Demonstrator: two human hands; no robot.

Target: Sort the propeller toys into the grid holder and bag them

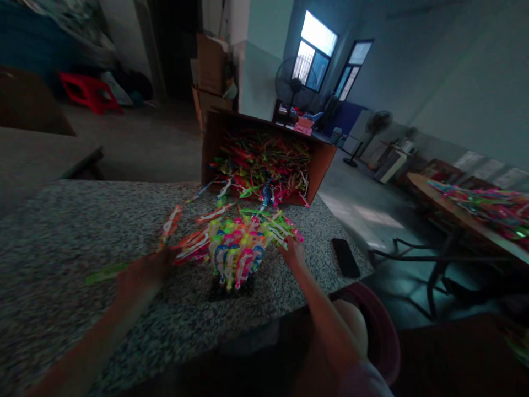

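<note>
A dense bunch of neon plastic strips (235,248) stands on a dark holder (231,289) on the speckled granite counter (74,275). My right hand (293,253) has its fingers closed on the bunch's right end, among green and pink strips. My left hand (144,273) is dark and blurred at the left of the bunch, close to an orange and white strip (188,248). A green strip (107,273) sticks out to the left of that hand. Whether the left hand grips anything is hidden. Behind the bunch, a cardboard box (264,160) lies heaped with tangled strips.
A black phone (345,257) lies near the counter's right edge. A pink basin (372,331) sits below that edge. To the right, a wooden table (463,212) holds more coloured strips. Several stand fans, cardboard boxes and a red stool (88,91) stand further off.
</note>
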